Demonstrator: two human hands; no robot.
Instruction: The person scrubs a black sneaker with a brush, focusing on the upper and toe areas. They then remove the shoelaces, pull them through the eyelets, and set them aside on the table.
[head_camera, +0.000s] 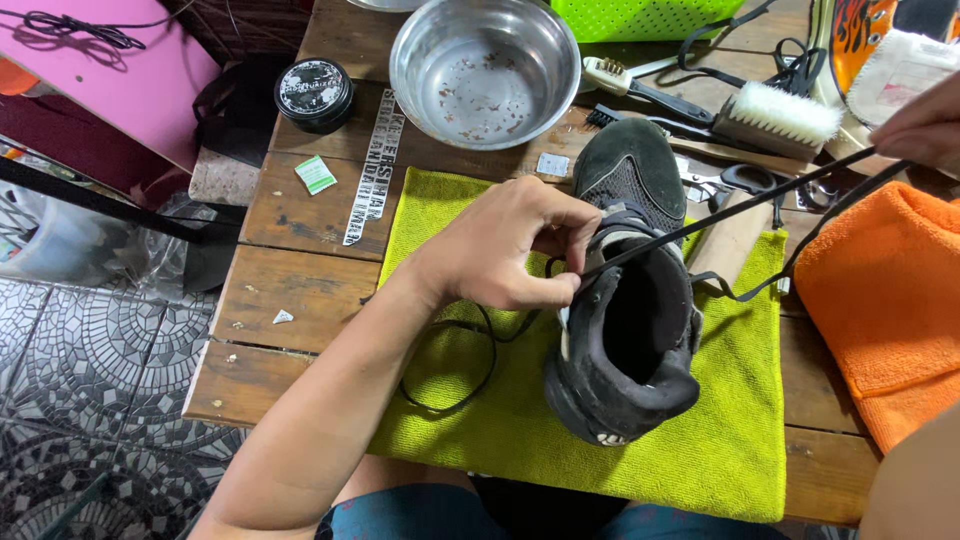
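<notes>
We're looking steeply down from head height, close over the wooden table (300, 270), facing its far edge.

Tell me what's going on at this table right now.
A person is handling the lace of a black shoe that stands on a green cloth. The left hand pinches the lace at the shoe's eyelets, while the right hand holds the lace pulled taut up to the right. Another stretch of lace lies loose on the cloth. Behind are a metal bowl, brushes and an orange towel.
</notes>
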